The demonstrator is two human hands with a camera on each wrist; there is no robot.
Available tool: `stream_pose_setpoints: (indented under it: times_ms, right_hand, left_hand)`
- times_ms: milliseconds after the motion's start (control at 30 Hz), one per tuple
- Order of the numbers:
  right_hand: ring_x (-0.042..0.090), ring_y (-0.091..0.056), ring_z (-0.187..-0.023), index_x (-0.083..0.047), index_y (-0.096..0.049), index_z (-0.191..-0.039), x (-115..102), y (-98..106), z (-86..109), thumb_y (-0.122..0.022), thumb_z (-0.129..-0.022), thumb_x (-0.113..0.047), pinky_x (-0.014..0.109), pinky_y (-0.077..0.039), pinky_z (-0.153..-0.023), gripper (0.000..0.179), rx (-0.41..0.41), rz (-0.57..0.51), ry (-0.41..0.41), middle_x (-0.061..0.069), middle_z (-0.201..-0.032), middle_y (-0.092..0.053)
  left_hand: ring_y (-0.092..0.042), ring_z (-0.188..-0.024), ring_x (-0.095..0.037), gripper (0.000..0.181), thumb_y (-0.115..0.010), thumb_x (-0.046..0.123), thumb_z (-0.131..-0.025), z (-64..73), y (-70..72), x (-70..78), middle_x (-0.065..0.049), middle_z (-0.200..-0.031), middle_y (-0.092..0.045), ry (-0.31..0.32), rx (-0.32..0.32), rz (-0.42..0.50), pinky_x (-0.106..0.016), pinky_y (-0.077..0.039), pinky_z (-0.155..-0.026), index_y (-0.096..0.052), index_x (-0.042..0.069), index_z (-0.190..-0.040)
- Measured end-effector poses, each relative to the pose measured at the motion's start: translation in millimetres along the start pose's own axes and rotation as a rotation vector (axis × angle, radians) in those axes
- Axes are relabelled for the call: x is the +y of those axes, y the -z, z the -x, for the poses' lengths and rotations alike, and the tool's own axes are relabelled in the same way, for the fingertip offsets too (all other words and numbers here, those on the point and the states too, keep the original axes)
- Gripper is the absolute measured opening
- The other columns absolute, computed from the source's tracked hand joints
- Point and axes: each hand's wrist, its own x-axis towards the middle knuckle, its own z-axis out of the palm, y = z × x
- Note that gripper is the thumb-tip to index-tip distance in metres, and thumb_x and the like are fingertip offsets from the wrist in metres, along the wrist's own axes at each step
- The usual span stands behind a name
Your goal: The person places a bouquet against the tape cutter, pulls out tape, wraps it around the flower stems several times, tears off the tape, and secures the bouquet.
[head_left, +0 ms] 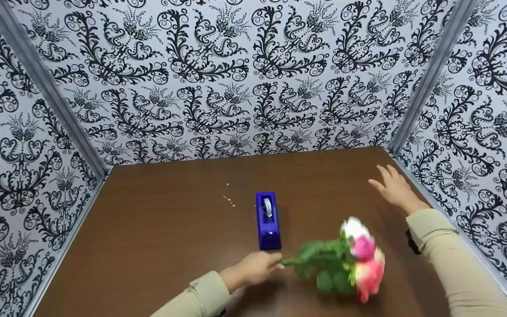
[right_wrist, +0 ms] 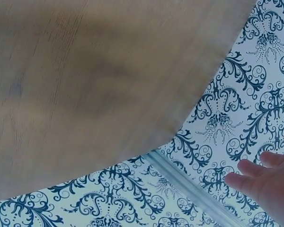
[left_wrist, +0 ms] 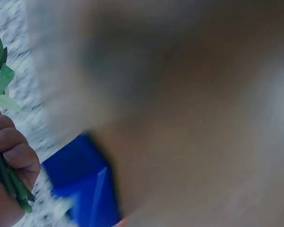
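Note:
My left hand point(head_left: 258, 267) grips the green stems of a bunch of artificial-looking flowers point(head_left: 368, 259), held sideways above the table. The blooms are white, pink and coral and point to the right. In the left wrist view the fingers point(left_wrist: 16, 151) curl round the stems point(left_wrist: 16, 187), whose cut ends stick out below. Just beyond that hand stands a blue tape dispenser point(head_left: 267, 220) with a roll of tape in it. My right hand point(head_left: 396, 189) is held over the table's right side, fingers spread, holding nothing.
The brown wooden table point(head_left: 170, 229) is bounded by patterned walls point(head_left: 236, 79) at the back and both sides. Grey posts point(head_left: 431, 75) mark the corners. Small bright specks of light show left of the tape dispenser.

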Motion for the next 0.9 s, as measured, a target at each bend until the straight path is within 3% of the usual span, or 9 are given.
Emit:
stream_pose_setpoints:
  times_ms: [133, 367, 500, 667, 767, 900]
  right_hand:
    - [0.063, -0.015, -0.120, 0.008, -0.017, -0.140, 0.1, -0.6, -0.2, -0.040, -0.096, -0.040, 0.068, -0.014, -0.097, 0.069, -0.003, 0.005, 0.010, 0.039, -0.141, -0.007]
    - [0.064, -0.019, -0.118, 0.008, -0.019, -0.140, -0.1, -5.5, -3.6, -0.042, -0.096, -0.041, 0.067, -0.016, -0.097, 0.070, 0.010, 0.024, 0.035, 0.039, -0.140, -0.010]
    - [0.065, -0.020, -0.117, 0.009, -0.021, -0.139, -0.4, -10.9, -4.4, -0.042, -0.096, -0.039, 0.067, -0.018, -0.097, 0.068, 0.007, 0.043, 0.043, 0.040, -0.139, -0.013]
    - [0.064, -0.021, -0.117, 0.010, -0.023, -0.138, -2.1, -19.3, -4.1, -0.044, -0.096, -0.035, 0.067, -0.019, -0.097, 0.065, -0.009, 0.051, 0.058, 0.040, -0.138, -0.014]
    - [0.063, -0.022, -0.118, 0.011, -0.025, -0.137, -3.0, -26.4, -3.5, -0.044, -0.096, -0.034, 0.067, -0.020, -0.096, 0.064, -0.039, 0.076, 0.072, 0.041, -0.138, -0.016]
    - [0.063, -0.025, -0.117, 0.011, -0.028, -0.135, -4.8, -36.5, -3.4, -0.044, -0.096, -0.034, 0.067, -0.023, -0.096, 0.062, -0.080, 0.112, 0.086, 0.041, -0.137, -0.018]
  left_hand:
    - [-0.046, -0.056, -0.012, 0.028, -0.049, 0.031, -0.093, -5.3, -16.1, -3.1, 0.004, -0.061, -0.043, 0.075, -0.125, 0.013, -0.027, -0.036, -0.051, -0.043, 0.014, -0.072]
    - [-0.053, -0.062, -0.015, 0.026, -0.048, 0.038, -0.093, -7.3, -28.5, -8.4, 0.001, -0.067, -0.051, 0.190, -0.183, -0.018, -0.031, -0.042, -0.056, -0.046, 0.015, -0.081]
    - [-0.052, -0.064, -0.011, 0.025, -0.055, 0.039, -0.089, -3.7, -33.2, -10.4, 0.004, -0.071, -0.053, 0.232, -0.143, 0.106, -0.029, -0.043, -0.058, -0.048, 0.015, -0.087]
    - [-0.046, -0.063, -0.007, 0.019, -0.062, 0.025, -0.085, 0.4, -34.6, -11.7, 0.007, -0.071, -0.050, 0.220, -0.062, 0.226, -0.024, -0.041, -0.057, -0.050, 0.012, -0.086]
    - [-0.049, -0.065, -0.008, 0.016, -0.065, 0.020, -0.083, 2.3, -32.7, -9.1, 0.005, -0.072, -0.052, 0.191, -0.001, 0.172, -0.024, -0.043, -0.058, -0.052, 0.010, -0.084]
    - [-0.053, -0.067, -0.012, 0.015, -0.068, 0.019, -0.080, 5.5, -30.2, -2.1, 0.002, -0.072, -0.055, 0.125, 0.097, -0.045, -0.025, -0.045, -0.059, -0.056, 0.009, -0.079]
